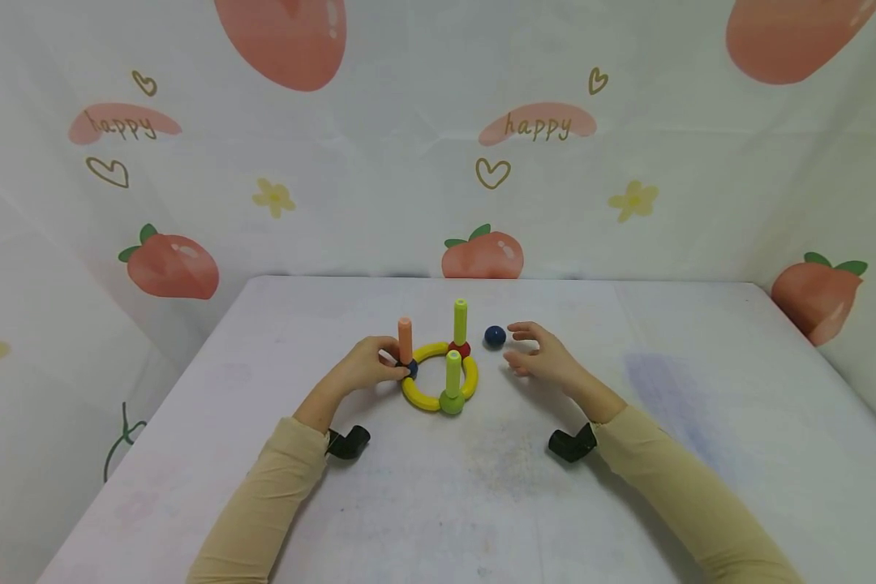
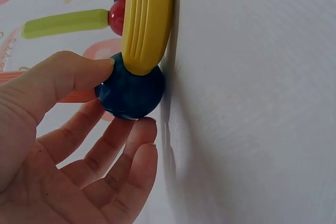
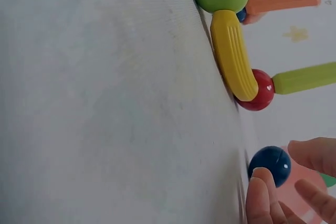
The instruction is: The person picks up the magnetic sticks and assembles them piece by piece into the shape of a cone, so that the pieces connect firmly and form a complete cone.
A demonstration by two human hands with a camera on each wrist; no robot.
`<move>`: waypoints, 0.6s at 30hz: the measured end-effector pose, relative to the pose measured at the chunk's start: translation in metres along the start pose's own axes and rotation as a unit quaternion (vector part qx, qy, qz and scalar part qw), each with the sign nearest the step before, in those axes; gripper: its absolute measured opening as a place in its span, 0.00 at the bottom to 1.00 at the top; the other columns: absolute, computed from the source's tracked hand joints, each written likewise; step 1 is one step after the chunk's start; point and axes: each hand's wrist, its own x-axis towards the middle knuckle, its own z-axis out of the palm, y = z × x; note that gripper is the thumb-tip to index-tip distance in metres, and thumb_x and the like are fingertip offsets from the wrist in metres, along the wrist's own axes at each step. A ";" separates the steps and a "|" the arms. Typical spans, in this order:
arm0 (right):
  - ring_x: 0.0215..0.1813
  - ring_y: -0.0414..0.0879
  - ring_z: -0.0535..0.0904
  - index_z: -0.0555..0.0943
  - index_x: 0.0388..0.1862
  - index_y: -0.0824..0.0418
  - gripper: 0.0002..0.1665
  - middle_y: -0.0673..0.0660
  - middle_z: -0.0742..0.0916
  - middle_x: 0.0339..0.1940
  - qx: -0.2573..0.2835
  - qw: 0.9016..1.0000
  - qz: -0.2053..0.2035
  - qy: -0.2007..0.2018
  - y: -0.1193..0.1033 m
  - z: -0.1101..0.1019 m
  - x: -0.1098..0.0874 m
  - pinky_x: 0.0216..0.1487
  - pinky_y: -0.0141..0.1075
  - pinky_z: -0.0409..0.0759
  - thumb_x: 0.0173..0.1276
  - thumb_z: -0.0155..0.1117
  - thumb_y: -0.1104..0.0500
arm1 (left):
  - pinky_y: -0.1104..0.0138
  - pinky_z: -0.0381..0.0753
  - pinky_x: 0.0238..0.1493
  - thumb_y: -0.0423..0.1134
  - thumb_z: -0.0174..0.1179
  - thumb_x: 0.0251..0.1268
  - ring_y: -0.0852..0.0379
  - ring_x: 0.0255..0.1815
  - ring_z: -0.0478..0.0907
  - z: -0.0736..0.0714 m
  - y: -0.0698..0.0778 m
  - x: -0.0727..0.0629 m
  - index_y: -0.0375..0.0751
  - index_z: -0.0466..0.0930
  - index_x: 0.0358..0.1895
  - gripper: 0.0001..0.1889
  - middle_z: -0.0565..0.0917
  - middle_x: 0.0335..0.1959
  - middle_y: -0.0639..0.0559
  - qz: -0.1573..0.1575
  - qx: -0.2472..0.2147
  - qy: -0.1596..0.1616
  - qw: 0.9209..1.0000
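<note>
A ring of yellow curved pieces lies on the table, joined by a blue ball, a red ball and a green ball. An orange rod stands up from the blue ball; light green rods rise from the other two. My left hand pinches the blue ball at the ring's left side, thumb on top and fingertips beneath. To the right of the ring sits a loose dark blue ball. Around its right side my right hand holds thumb and fingers spread, with a gap to the ball.
The pale table reaches back to a white cloth printed with peaches and hearts. Dark camera mounts project from both wrists, low over the table. A thin green cord hangs at the left.
</note>
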 end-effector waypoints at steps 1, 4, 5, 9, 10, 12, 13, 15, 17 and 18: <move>0.37 0.41 0.81 0.60 0.68 0.59 0.33 0.67 0.66 0.69 0.004 1.000 0.001 0.000 0.000 0.001 0.002 0.40 0.30 0.81 0.66 0.59 0.59 | 0.64 0.77 0.42 0.36 0.62 0.57 0.48 0.45 0.78 0.000 0.001 0.000 0.35 0.77 0.49 0.16 0.79 0.47 0.39 -0.002 0.000 -0.001 1.000; 0.39 0.42 0.81 0.60 0.69 0.58 0.34 0.66 0.65 0.71 0.009 1.000 0.010 0.000 -0.002 0.005 0.006 0.41 0.30 0.82 0.66 0.59 0.59 | 0.64 0.77 0.41 0.36 0.62 0.57 0.48 0.45 0.78 0.000 0.001 0.000 0.35 0.77 0.49 0.16 0.79 0.47 0.39 -0.004 -0.002 -0.003 1.000; 0.40 0.42 0.81 0.59 0.69 0.58 0.34 0.66 0.64 0.71 0.009 1.000 0.015 0.000 -0.003 0.007 0.007 0.41 0.30 0.82 0.67 0.59 0.59 | 0.64 0.77 0.42 0.36 0.62 0.57 0.48 0.45 0.78 0.000 0.001 0.000 0.35 0.77 0.49 0.16 0.79 0.47 0.39 -0.003 -0.003 -0.003 1.000; 0.39 0.42 0.81 0.59 0.70 0.54 0.35 0.62 0.63 0.72 0.008 0.999 0.035 0.004 -0.007 0.012 0.014 0.41 0.29 0.81 0.67 0.59 0.57 | 0.64 0.77 0.41 0.36 0.62 0.56 0.47 0.45 0.78 0.000 0.001 0.000 0.35 0.78 0.48 0.15 0.79 0.47 0.39 -0.005 -0.004 -0.001 1.000; 0.38 0.41 0.81 0.58 0.70 0.54 0.35 0.62 0.63 0.72 0.008 0.999 0.037 0.004 -0.007 0.013 0.016 0.41 0.28 0.81 0.67 0.59 0.57 | 0.64 0.77 0.41 0.36 0.62 0.56 0.47 0.45 0.78 0.000 0.001 0.000 0.36 0.78 0.47 0.15 0.79 0.47 0.39 -0.006 -0.004 0.000 1.000; 0.36 0.39 0.80 0.59 0.70 0.54 0.35 0.62 0.63 0.72 0.011 0.999 0.038 0.006 -0.008 0.015 0.019 0.39 0.27 0.80 0.67 0.59 0.58 | 0.64 0.76 0.40 0.36 0.62 0.56 0.48 0.44 0.78 0.000 0.001 0.000 0.36 0.78 0.47 0.15 0.79 0.47 0.39 -0.006 -0.004 0.001 1.000; 0.35 0.38 0.80 0.59 0.70 0.54 0.35 0.62 0.63 0.72 0.014 0.999 0.038 0.007 -0.009 0.016 0.020 0.38 0.27 0.80 0.67 0.59 0.58 | 0.65 0.76 0.40 0.36 0.62 0.56 0.48 0.44 0.78 0.000 0.001 0.000 0.36 0.78 0.47 0.15 0.79 0.47 0.39 -0.007 -0.004 0.001 1.000; 0.33 0.37 0.80 0.59 0.70 0.54 0.35 0.62 0.63 0.72 0.016 0.999 0.036 0.007 -0.009 0.017 0.022 0.36 0.27 0.79 0.67 0.59 0.58 | 0.65 0.76 0.40 0.36 0.63 0.56 0.48 0.44 0.78 0.000 0.002 0.000 0.36 0.78 0.46 0.14 0.79 0.47 0.39 -0.006 -0.004 0.002 1.000; 0.32 0.37 0.80 0.59 0.70 0.54 0.35 0.62 0.63 0.72 0.019 0.999 0.038 0.010 -0.010 0.019 0.024 0.36 0.27 0.79 0.67 0.59 0.59 | 0.65 0.76 0.39 0.36 0.62 0.56 0.49 0.43 0.78 0.000 0.002 0.000 0.36 0.78 0.46 0.14 0.79 0.47 0.39 -0.006 -0.005 0.002 1.000; 0.33 0.37 0.80 0.59 0.70 0.54 0.34 0.62 0.63 0.72 0.018 0.999 0.040 0.011 -0.010 0.019 0.025 0.36 0.27 0.79 0.67 0.59 0.59 | 0.65 0.76 0.39 0.35 0.62 0.56 0.49 0.43 0.78 0.001 0.002 0.000 0.35 0.78 0.46 0.14 0.79 0.47 0.39 -0.006 -0.006 0.002 1.000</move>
